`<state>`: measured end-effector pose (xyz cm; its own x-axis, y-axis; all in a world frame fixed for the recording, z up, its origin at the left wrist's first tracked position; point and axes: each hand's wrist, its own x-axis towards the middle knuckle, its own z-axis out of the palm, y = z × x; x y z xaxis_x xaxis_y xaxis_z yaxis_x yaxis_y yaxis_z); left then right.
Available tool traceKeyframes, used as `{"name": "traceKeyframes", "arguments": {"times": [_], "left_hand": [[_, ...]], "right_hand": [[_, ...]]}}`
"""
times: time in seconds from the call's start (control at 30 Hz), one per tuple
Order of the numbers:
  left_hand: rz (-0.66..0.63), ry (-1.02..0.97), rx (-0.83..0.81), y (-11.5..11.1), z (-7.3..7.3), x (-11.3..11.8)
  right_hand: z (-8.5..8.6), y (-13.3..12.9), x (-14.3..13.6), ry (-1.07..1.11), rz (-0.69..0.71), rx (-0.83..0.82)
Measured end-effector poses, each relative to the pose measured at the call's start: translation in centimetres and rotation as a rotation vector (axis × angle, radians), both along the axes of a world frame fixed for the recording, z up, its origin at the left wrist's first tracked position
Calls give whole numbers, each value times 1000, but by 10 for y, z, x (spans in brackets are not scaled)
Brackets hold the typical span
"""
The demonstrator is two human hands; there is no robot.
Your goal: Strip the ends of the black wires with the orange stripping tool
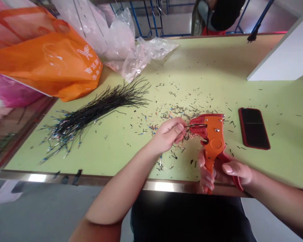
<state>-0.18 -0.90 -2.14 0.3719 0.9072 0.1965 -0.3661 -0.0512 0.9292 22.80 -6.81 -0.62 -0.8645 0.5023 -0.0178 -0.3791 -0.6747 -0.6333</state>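
Note:
Wrapped round the handles of an orange and red wire stripper (pixel 215 134) is my right hand (pixel 223 173), near the table's front edge. The stripper's head points left. My left hand (pixel 170 132) pinches a thin black wire (pixel 189 125), whose far end lies inside the red jaws. Most of that wire is hidden by my fingers. To the left lies a bundle of black wires (pixel 98 107), many with blue and metal ends. Small cut bits of black insulation (pixel 178 111) are strewn around and beneath my left hand.
A phone in a red case (pixel 254 128) lies to the right. An orange bag (pixel 65 64) and clear plastic bags (pixel 143 55) sit at the back left. A white panel (pixel 282 53) stands at the back right. Beyond the table a person (pixel 224 15) is partly visible.

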Motion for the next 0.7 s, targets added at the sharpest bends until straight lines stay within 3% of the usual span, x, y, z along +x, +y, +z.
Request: {"name": "traceKeyframes", "arguments": {"times": [0.23, 0.33, 0.47, 0.7], "left_hand": [[-83, -86, -41, -7, 16, 1], [-63, -58, -4, -4, 12, 0], [67, 90, 97, 1, 2, -6], [99, 221, 107, 4, 0, -10]], "right_hand": [[3, 7, 7, 7, -6, 43], [-2, 5, 4, -64, -63, 58], [-9, 9, -1, -225, -136, 1], [-10, 21, 0, -165, -228, -58]]}}
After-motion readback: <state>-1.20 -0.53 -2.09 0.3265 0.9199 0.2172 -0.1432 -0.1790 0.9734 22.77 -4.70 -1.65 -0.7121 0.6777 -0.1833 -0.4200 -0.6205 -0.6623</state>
